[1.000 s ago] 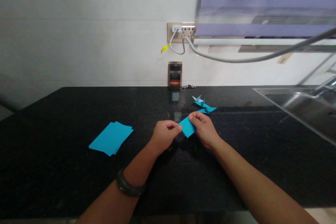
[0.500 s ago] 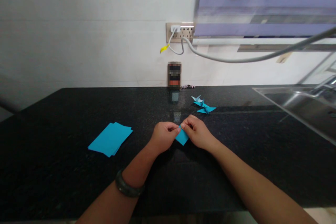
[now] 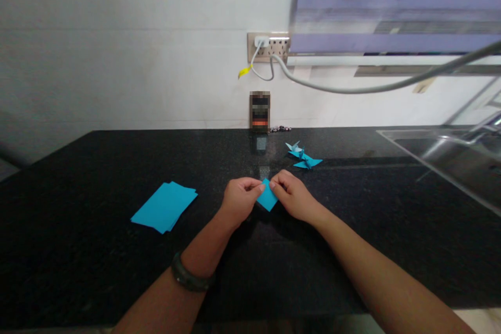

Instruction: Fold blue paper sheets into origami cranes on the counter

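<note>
Both my hands pinch a small folded piece of blue paper [image 3: 267, 198] just above the black counter [image 3: 78, 250]. My left hand [image 3: 238, 199] grips its left edge with thumb and fingers closed. My right hand [image 3: 293, 197] grips the right edge, fingertips meeting the left ones at the top corner. A dark band sits on my left wrist. A stack of flat blue sheets [image 3: 164, 206] lies to the left of my hands. Folded blue paper figures [image 3: 302, 156] lie behind my right hand.
A steel sink [image 3: 446, 156] is set into the counter at the right. A small dark object [image 3: 260, 111] leans on the wall at the back, under a socket strip [image 3: 268, 47] with cables. The counter's front edge runs near my forearms.
My hands have come closer together and the blue paper between them shows smaller, folded further. The paper has shifted slightly left. The stack and the folded figures have not moved.
</note>
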The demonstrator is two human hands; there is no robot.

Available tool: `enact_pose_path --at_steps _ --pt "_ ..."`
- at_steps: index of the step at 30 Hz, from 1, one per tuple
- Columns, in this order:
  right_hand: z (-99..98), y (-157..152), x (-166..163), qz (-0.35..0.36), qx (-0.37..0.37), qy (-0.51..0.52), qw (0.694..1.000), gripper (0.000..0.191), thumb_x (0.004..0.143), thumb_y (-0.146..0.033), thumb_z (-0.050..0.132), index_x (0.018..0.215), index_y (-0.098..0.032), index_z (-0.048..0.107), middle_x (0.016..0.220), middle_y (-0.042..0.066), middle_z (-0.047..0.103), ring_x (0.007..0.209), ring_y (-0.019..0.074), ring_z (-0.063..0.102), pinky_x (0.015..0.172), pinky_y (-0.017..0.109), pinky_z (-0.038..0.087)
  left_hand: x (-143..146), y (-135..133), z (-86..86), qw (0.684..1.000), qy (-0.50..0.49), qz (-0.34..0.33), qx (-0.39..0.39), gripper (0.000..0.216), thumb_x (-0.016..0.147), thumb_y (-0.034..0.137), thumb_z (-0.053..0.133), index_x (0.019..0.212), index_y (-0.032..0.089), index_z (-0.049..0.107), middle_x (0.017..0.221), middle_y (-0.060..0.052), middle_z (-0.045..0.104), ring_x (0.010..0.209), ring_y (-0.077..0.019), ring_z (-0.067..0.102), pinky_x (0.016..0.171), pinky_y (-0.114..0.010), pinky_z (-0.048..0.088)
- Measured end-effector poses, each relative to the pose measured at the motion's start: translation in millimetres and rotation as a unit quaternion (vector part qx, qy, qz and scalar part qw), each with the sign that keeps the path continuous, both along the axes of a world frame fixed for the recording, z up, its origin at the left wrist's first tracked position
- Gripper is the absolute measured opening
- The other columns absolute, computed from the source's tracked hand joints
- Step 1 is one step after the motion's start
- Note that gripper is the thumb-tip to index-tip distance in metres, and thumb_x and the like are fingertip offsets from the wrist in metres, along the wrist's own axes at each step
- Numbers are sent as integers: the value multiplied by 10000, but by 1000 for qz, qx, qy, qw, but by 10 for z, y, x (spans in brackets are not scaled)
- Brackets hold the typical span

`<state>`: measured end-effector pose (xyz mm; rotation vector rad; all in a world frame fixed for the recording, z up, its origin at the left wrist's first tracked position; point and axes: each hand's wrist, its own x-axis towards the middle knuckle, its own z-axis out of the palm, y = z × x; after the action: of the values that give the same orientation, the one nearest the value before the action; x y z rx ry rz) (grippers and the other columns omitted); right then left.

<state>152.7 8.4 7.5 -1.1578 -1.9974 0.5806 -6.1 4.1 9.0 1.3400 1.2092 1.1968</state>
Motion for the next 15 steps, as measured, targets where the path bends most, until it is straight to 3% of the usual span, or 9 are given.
enact_pose_path --at_steps 5,8,12,15 --pt "6 100 168 -34 7 -5 999 213 785 -228 477 578 -182 466 642 1 464 638 133 459 620 267 365 -157 112 41 991 -76 110 -12 241 551 310 708 682 111 669 555 -7 636 510 -112 540 529 -238 429" --pt "-4 112 167 -84 -27 48 995 239 810 -326 462 634 -177 526 637 2 487 635 135 466 615 269 368 -131 85 68 994 -76 70 -28 206 548 293 712 638 115 663 544 -4 633 504 -109 536 533 -239 431" --pt "-28 28 6 -29 -107 98 989 283 776 -409 505 622 -172 513 595 -10 474 579 118 435 555 248 353 -7 -3 57 997 -59 -20 -35 152 581 265 695 632 124 671 574 -11 651 527 -112 554 555 -238 437" --pt "-30 -9 -58 -13 -144 127 981 302 761 -403 517 569 -174 469 548 -29 428 528 98 388 519 235 325 25 -13 28 998 -48 -17 -22 140 585 247 691 641 120 674 587 -18 657 539 -118 560 555 -238 437"
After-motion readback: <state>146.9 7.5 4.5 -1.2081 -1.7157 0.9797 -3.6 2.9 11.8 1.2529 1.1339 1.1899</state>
